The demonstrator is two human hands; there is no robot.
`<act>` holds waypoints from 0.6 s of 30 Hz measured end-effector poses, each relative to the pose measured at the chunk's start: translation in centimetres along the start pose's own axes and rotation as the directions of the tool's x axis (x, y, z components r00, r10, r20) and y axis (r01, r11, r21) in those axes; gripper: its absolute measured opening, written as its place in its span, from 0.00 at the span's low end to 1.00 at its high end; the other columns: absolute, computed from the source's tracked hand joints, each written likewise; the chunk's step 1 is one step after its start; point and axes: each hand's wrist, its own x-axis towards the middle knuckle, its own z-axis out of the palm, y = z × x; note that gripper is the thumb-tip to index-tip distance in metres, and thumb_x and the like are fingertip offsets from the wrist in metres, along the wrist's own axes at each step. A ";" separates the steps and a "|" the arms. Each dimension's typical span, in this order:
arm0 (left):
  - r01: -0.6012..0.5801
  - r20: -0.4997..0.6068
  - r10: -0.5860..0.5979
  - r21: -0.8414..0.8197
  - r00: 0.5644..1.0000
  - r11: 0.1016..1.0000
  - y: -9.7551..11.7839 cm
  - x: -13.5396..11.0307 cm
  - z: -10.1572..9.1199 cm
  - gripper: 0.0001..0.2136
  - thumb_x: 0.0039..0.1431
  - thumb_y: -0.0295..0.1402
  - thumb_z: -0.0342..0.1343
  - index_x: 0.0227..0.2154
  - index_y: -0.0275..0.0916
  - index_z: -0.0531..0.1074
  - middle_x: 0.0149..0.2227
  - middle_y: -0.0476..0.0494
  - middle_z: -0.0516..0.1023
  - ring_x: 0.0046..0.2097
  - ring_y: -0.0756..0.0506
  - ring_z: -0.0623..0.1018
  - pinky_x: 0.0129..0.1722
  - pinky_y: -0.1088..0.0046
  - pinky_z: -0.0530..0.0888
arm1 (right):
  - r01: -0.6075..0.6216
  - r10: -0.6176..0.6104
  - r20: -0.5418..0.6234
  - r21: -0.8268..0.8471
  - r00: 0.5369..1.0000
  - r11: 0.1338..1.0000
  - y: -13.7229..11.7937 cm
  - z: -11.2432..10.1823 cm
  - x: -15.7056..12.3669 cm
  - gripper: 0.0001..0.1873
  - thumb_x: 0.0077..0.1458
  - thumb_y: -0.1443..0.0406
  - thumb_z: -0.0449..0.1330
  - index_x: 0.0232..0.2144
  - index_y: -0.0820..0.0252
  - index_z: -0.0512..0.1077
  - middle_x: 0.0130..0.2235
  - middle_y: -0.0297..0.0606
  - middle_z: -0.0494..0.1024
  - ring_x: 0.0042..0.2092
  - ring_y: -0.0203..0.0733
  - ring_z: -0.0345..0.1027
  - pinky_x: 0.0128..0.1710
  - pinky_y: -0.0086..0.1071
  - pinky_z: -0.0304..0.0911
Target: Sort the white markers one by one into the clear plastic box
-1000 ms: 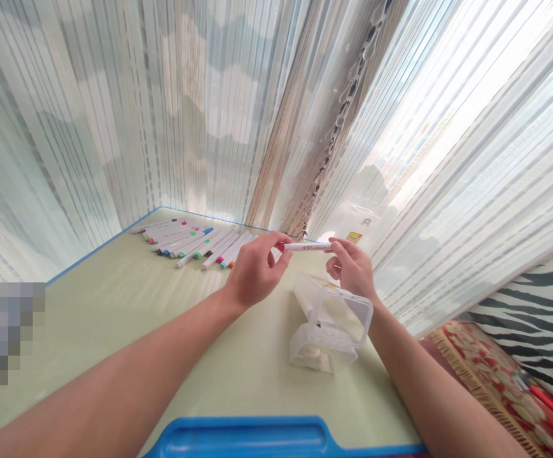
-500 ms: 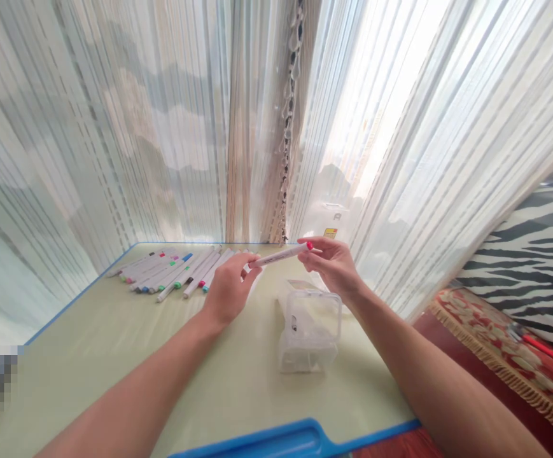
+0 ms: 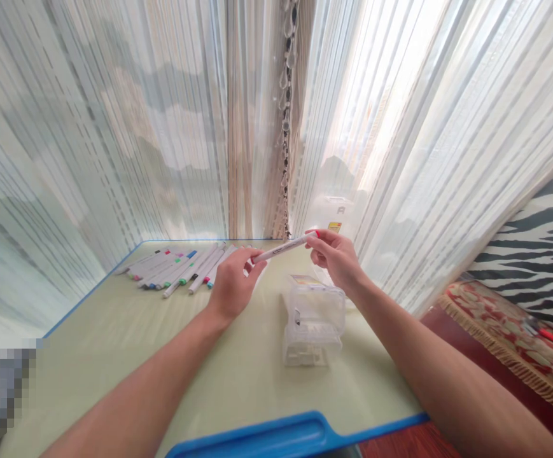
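A white marker [image 3: 286, 247] with red ends is held slantwise above the table, between my two hands. My left hand [image 3: 234, 280] pinches its lower left end. The fingers of my right hand [image 3: 338, 257] are closed on its upper right end, at the red tip. Below my right hand stands a clear plastic case [image 3: 312, 324] with its lid up. To the left of my left hand lies a loose row of white markers [image 3: 175, 270] with caps and ends in several colours.
The pale green table [image 3: 128, 356] has a blue rim, with a blue tray [image 3: 257, 439] at its near edge. Sheer striped curtains [image 3: 171, 127] hang behind it. Another clear container [image 3: 336, 213] with a yellow label stands at the back. Zebra-striped fabric [image 3: 534, 254] is at right.
My right fingers have shifted around the marker's red end, which now sits a little higher and further right. The view has moved slightly. Both hands still hold the marker.
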 end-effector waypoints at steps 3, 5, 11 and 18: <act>-0.033 0.004 0.033 -0.017 0.999 0.999 0.0 -0.1 0.1 0.09 0.63 0.36 0.56 0.40 0.39 0.77 0.36 0.44 0.80 0.30 0.49 0.76 0.30 0.73 0.73 | -0.062 0.061 -0.041 -0.036 0.997 0.997 0.7 -0.2 0.3 0.18 0.45 0.54 0.72 0.32 0.62 0.77 0.27 0.34 0.76 0.18 0.28 0.62 0.16 0.25 0.43; -0.043 0.011 0.043 -0.023 0.999 0.999 0.1 -0.1 0.1 0.09 0.63 0.37 0.56 0.40 0.39 0.77 0.35 0.45 0.80 0.30 0.49 0.76 0.30 0.73 0.72 | -0.090 0.087 -0.054 -0.049 0.995 0.995 1.1 -0.3 0.4 0.20 0.45 0.51 0.70 0.31 0.62 0.76 0.27 0.35 0.77 0.18 0.29 0.63 0.15 0.25 0.44; -0.076 -0.017 0.075 -0.056 0.997 0.996 0.7 -0.3 0.0 0.09 0.63 0.36 0.57 0.41 0.38 0.77 0.32 0.46 0.79 0.29 0.50 0.74 0.31 0.74 0.72 | -0.169 0.166 -0.046 -0.079 0.985 0.982 1.8 -0.6 0.4 0.17 0.49 0.53 0.67 0.29 0.61 0.73 0.27 0.38 0.78 0.19 0.31 0.66 0.13 0.23 0.47; -0.133 0.016 0.134 -0.056 0.991 0.989 0.9 -0.4 -0.1 0.06 0.62 0.32 0.57 0.40 0.37 0.76 0.32 0.47 0.79 0.28 0.50 0.73 0.32 0.73 0.70 | -0.228 0.224 -0.046 -0.117 0.974 0.967 2.1 -0.7 0.4 0.13 0.49 0.57 0.65 0.32 0.61 0.76 0.29 0.38 0.78 0.18 0.31 0.65 0.12 0.24 0.46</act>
